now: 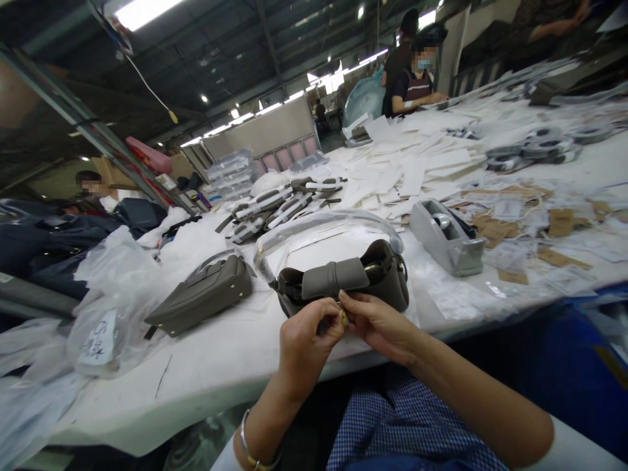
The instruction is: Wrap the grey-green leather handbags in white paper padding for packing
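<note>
A dark grey-green handbag (328, 282) stands upright at the table's near edge, its flap across the middle and a brass zipper showing inside. Its handle (338, 219) is covered in clear plastic and arches behind it. Just in front of the bag my left hand (309, 340) and my right hand (380, 324) meet, fingertips pinched together. A tiny yellow piece (344, 318) shows between them; its kind is too small to make out. Both hands hide the bag's lower front. A second handbag (206, 294) of the same colour lies on its side to the left.
A grey tape dispenser (449, 239) sits right of the bag. Brown tags (559, 222) spread further right. Wrapped straps (284, 203) and white paper strips (422, 163) pile behind. Plastic bags (118, 275) crowd the left. A co-worker (415, 85) is at the far side.
</note>
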A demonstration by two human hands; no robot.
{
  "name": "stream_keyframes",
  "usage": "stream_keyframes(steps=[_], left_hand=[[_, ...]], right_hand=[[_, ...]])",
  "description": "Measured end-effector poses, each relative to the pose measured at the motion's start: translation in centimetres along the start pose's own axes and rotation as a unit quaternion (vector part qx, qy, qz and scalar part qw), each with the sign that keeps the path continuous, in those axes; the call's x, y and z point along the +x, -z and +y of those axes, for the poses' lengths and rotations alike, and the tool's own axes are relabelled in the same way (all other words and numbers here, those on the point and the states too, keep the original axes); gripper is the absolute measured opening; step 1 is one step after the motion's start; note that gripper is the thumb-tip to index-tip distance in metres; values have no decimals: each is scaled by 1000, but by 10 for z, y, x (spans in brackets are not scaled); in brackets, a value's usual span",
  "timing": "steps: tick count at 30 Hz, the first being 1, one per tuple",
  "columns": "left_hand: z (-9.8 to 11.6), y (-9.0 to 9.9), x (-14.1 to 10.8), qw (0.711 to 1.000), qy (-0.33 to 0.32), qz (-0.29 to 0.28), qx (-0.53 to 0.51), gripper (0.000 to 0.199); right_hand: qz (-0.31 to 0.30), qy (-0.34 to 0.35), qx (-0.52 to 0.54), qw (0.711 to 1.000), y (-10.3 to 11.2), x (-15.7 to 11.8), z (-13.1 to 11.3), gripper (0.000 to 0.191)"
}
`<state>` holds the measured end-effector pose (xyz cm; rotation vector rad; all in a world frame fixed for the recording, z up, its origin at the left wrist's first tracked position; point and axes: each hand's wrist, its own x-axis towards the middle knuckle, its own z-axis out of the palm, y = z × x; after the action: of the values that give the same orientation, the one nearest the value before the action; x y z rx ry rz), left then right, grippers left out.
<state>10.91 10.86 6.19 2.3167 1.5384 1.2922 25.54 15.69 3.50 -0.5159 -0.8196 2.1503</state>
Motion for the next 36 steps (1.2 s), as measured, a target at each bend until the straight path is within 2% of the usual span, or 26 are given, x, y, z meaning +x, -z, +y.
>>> stream_keyframes(steps=[5, 8, 10, 13, 14, 15, 16, 17, 20, 22, 24, 26, 27, 30, 33, 36], left_hand=[[2, -3, -10, 998, 57, 5, -31, 10], [6, -2, -17, 983, 116, -44, -133, 10], [11, 3, -21, 950, 169, -113, -236, 11], [18, 14, -28, 855, 226, -289, -366, 15], [18, 17, -31, 822, 234, -346, -386, 16], [17, 20, -35, 801, 241, -384, -391, 15], [13, 22, -40, 795, 246, -402, -382, 14], [8, 23, -46, 802, 250, -403, -362, 15], [-14, 25, -69, 872, 229, -352, -250, 20], [-31, 25, -86, 904, 230, -312, -180, 16], [-44, 28, -102, 910, 290, -258, -144, 14], [-51, 33, -115, 908, 356, -190, -110, 22], [-53, 36, -119, 915, 364, -152, -84, 27], [-46, 45, -120, 952, 295, -74, -34, 26], [-29, 49, -109, 973, 217, -60, -47, 19], [-12, 44, -94, 980, 185, -42, -54, 18]], right_hand=[[-13, -70, 80, 994, -3, 5, 6, 20], [11, -83, 102, 991, -4, 9, 8, 19], [19, -71, 125, 989, -3, 13, 7, 20], [7, -49, 153, 987, -1, 18, 4, 19], [2, -47, 152, 987, 0, 19, 3, 19], [-1, -46, 144, 988, 1, 19, 2, 19], [-3, -45, 132, 990, 2, 19, 1, 19], [-5, -44, 117, 992, 2, 19, 0, 20], [-13, -42, 73, 996, 3, 15, -2, 25], [-12, -45, 45, 998, 3, 13, -6, 28], [-7, -42, 22, 999, 2, 11, -9, 30], [-1, -33, 5, 999, 1, 10, -11, 30], [0, -28, -2, 1000, 0, 10, -12, 30], [4, -12, -25, 1000, -3, 9, -9, 31], [8, 6, -40, 999, -6, 7, -3, 30], [18, 14, -38, 999, -9, 5, 1, 28]])
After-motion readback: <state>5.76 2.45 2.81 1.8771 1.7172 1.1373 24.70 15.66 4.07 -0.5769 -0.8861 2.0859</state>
